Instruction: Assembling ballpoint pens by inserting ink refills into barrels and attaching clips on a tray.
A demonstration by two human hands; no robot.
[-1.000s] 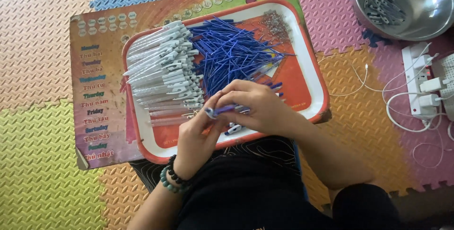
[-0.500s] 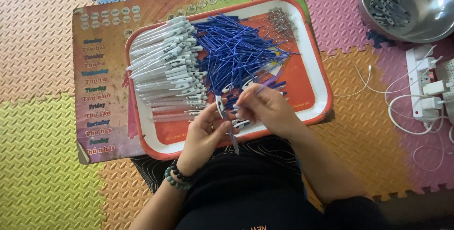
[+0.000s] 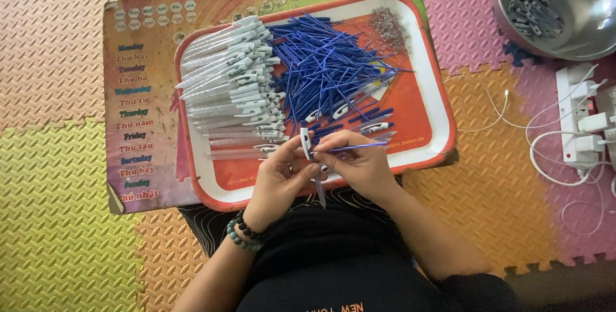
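Observation:
My left hand (image 3: pixel 281 176) grips a clear pen barrel with a white clip (image 3: pixel 309 158), held nearly upright over the tray's near rim. My right hand (image 3: pixel 361 161) pinches a thin blue refill (image 3: pixel 356 148), its tip pointing left at the barrel's top. Both hands hover over the red-rimmed tray (image 3: pixel 443 113). On the tray lie a stack of several white pen barrels (image 3: pixel 234 91) at the left, a heap of blue refills (image 3: pixel 324 68) in the middle, and a small pile of metal springs (image 3: pixel 387 28) at the far right corner.
The tray rests on a printed poster board (image 3: pixel 138 103) laid over coloured foam floor mats. A steel bowl (image 3: pixel 577 36) holding several small pen parts stands at the upper right. A white power strip (image 3: pixel 571 119) with chargers and cables lies at the right.
My hands drew apart from a closed clasp. The left now holds a barrel upright, and the right has picked a blue refill and points it at the barrel.

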